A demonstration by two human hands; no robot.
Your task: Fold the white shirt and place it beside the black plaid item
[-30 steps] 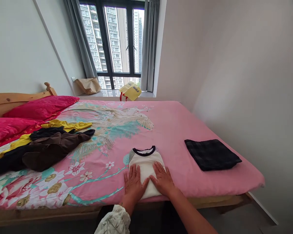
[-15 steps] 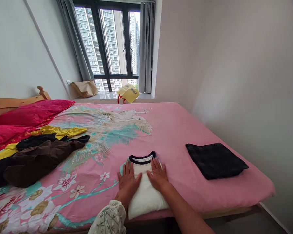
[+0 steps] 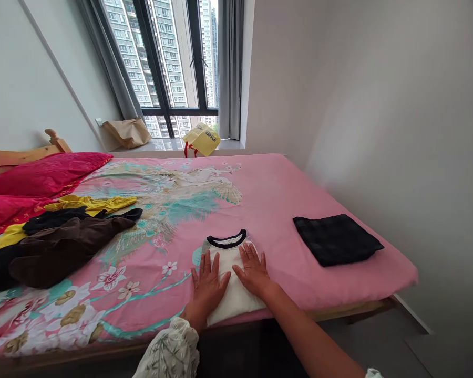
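Note:
A cream shirt (image 3: 230, 270) with a black neckband lies folded near the front edge of the bed, its collar pointing away from me. On its left side my left hand (image 3: 208, 286) rests flat with the fingers spread. My right hand (image 3: 253, 270) lies on the upper right part, palm down and fingers apart. Neither hand grips the cloth. Parts of the shirt are hidden under my hands and wrists. To the right, apart from the shirt, is a folded black cloth (image 3: 337, 240), faintly checked.
A pile of brown clothing (image 3: 71, 247), with black and yellow pieces, lies on the left of the bed beside red pillows (image 3: 47, 173). Behind the pink bedsheet (image 3: 271, 210), a paper bag (image 3: 128, 132) and a yellow bag (image 3: 202, 139) sit at the windowsill. A wall stands right.
My view has tilted down slightly, so the bed appears higher. My left hand has slid a little toward me on the shirt; both hands remain flat on it.

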